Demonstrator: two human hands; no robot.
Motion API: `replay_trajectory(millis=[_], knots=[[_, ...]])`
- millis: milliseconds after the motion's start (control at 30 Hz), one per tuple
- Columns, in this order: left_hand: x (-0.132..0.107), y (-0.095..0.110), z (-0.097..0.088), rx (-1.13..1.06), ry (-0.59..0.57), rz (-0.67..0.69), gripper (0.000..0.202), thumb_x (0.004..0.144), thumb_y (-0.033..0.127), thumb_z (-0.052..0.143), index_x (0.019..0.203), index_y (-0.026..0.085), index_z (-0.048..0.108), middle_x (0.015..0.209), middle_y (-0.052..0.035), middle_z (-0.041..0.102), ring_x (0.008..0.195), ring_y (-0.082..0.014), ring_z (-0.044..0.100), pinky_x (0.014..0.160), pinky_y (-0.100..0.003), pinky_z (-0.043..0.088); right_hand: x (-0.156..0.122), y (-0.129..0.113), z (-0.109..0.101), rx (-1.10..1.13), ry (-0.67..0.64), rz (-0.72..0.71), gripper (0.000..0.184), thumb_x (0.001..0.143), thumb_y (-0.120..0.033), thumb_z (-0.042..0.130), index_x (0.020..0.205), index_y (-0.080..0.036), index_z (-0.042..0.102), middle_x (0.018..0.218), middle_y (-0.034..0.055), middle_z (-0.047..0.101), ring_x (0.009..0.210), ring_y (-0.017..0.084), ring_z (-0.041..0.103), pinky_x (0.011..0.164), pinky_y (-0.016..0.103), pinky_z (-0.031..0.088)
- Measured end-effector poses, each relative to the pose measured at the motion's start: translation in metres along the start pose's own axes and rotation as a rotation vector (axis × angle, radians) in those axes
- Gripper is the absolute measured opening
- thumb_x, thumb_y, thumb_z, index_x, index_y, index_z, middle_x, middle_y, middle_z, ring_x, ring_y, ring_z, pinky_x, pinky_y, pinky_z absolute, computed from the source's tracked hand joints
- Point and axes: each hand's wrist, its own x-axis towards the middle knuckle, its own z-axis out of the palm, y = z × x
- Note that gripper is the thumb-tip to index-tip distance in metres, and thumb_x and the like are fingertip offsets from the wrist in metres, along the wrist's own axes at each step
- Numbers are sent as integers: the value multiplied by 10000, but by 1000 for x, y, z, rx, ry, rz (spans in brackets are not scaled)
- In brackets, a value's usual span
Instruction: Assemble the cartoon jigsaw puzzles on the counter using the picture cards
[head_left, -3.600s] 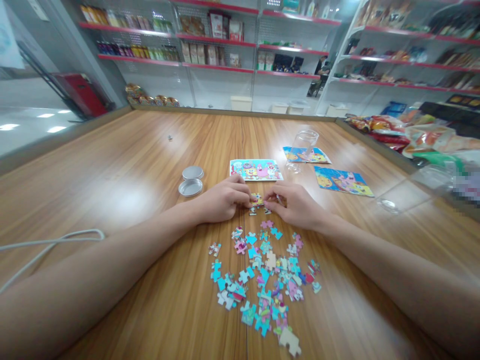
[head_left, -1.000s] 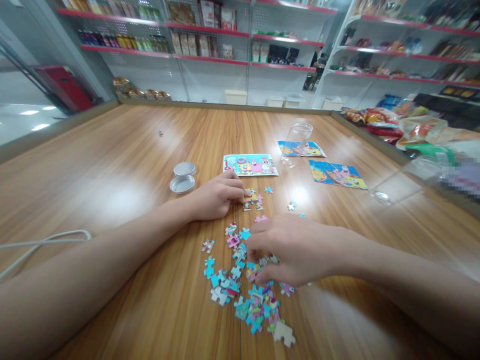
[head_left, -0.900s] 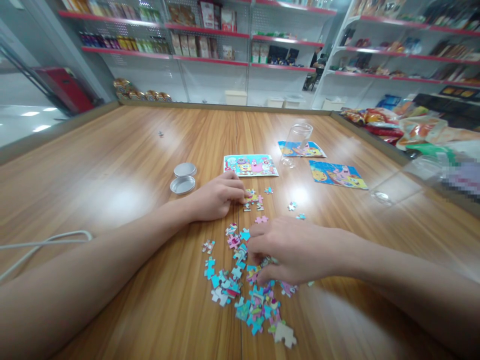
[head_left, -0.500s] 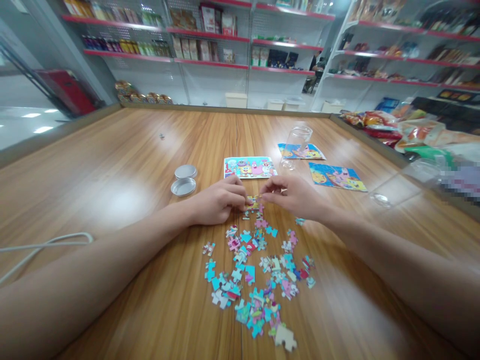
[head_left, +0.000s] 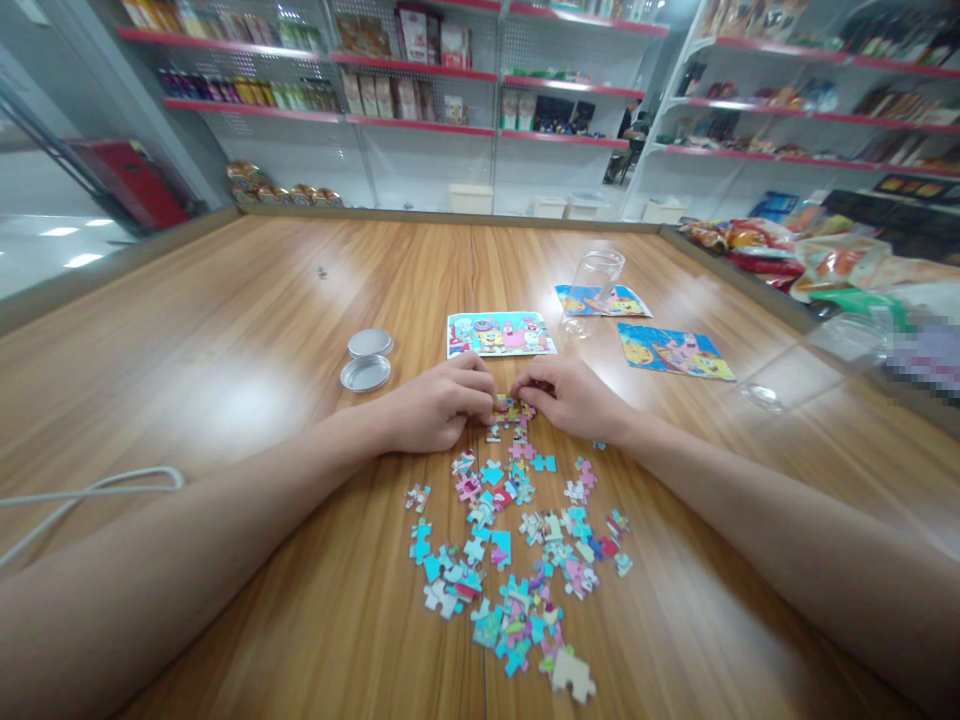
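Yellow joined puzzle pieces (head_left: 508, 408) lie flat on the table between my two hands. My left hand (head_left: 454, 400) rests at their left side, its fingers curled and closed on the edge of a puzzle piece. From the right, my right hand (head_left: 566, 393) reaches in with thumb and forefinger pinched at a puzzle piece on the other edge; the fingertips partly hide it. Many loose pieces, such as a blue puzzle piece (head_left: 500, 547) and a blank-backed puzzle piece (head_left: 572, 675), are scattered nearer to me. A cartoon picture card (head_left: 501, 336) lies just beyond my hands.
Two round metal lids (head_left: 366, 374) sit left of the card. A clear plastic jar (head_left: 596, 285) stands near a blue picture sheet (head_left: 675, 352); another clear jar (head_left: 810, 365) lies at right. A white cable (head_left: 90, 490) crosses the left side. Snack bags (head_left: 765, 245) border the table.
My right hand has moved slightly down and left, closer to the yellow pieces, its fingers now against their right edge. My left hand stays nearly in place.
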Motion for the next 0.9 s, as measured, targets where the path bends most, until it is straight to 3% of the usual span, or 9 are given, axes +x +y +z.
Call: replay_trajectory(millis=[233,433,667,900], knots=[[1,1,0,1,-13,-9,269,823,-5,496,816,186,685,893,-66,713,916,-214,529,846,-385,494,-9,3,-6,-22,-6,5,116,835,-195,662,926,-146,715,855,48,676,770,153,600,718,283,467],[2,1,0,15,-20,-11,268,827,-12,497,814,177,686,893,-70,706,915,-214,525,857,-381,490,-6,3,0,-45,0,48,77,858,-190,643,890,-150,699,853,49,676,780,153,600,718,277,452],[1,3,1,102,-90,-6,466,830,-20,504,1169,220,713,969,-80,668,968,-229,501,884,-390,486,-6,2,8,-151,71,80,64,864,-213,634,844,-158,660,842,51,657,778,160,578,695,280,415],[3,4,1,111,-83,-1,467,836,-16,508,1176,219,726,956,-88,671,965,-232,507,881,-398,493,-9,-6,12,-239,109,123,116,895,-246,608,816,-165,633,857,63,632,795,173,562,711,295,411]])
